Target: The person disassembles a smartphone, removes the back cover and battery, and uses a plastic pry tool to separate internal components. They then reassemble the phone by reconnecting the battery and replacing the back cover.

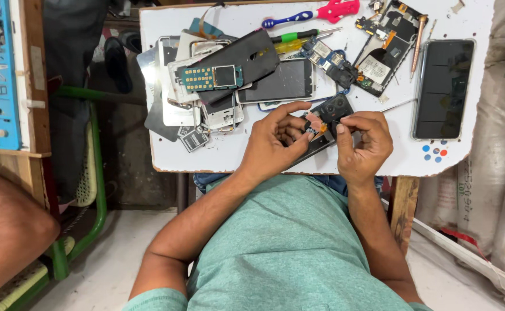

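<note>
Both forearms reach up from the teal shirt (287, 242) onto the white bench (465, 17), wrists bent inward so the hands meet. The left hand (272, 138) curls its fingers, thumb and forefinger pinching a small orange-tipped part (314, 125) over the dark opened phone (334, 109) lying at the near edge. The right hand (363, 141) is curled tight, fingertips pressed on that phone's right side. A black phone (443, 89) lies well apart to the right.
</note>
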